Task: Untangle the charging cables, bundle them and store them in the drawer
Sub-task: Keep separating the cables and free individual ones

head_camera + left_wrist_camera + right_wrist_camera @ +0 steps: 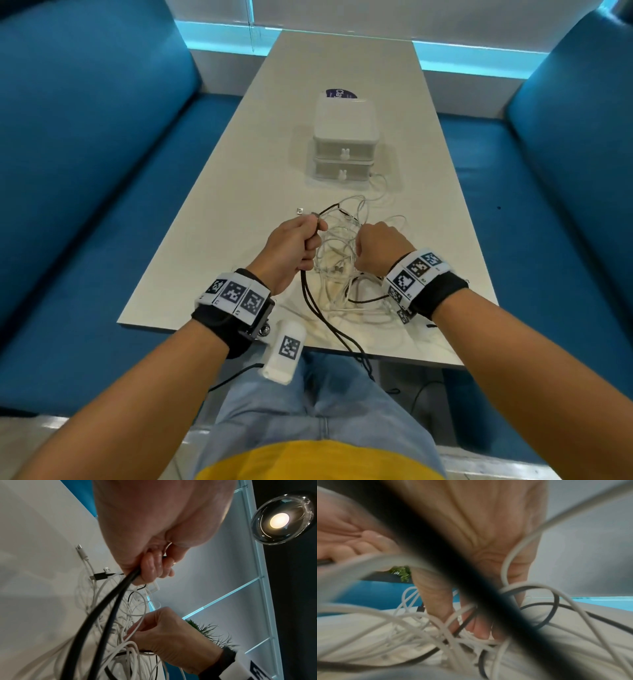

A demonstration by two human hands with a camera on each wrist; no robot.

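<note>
A tangle of white charging cables (pixel 337 260) lies on the white table (pixel 219 219) between my hands, with a black cable (pixel 320 313) running through it and off the near edge. My left hand (pixel 298 246) grips a doubled length of the black cable (pixel 109 609) in a fist above the table. My right hand (pixel 380 251) reaches down into the tangle, its fingers (pixel 479 628) curled among the white cables (pixel 447 632). The small white drawer unit (pixel 346 137) stands farther up the table with both drawers closed.
Blue benches (pixel 102 171) flank the table on both sides. A dark round sticker (pixel 339 94) lies behind the drawer unit. A loose white plug (pixel 300 209) lies just left of the tangle. My lap sits below the near table edge.
</note>
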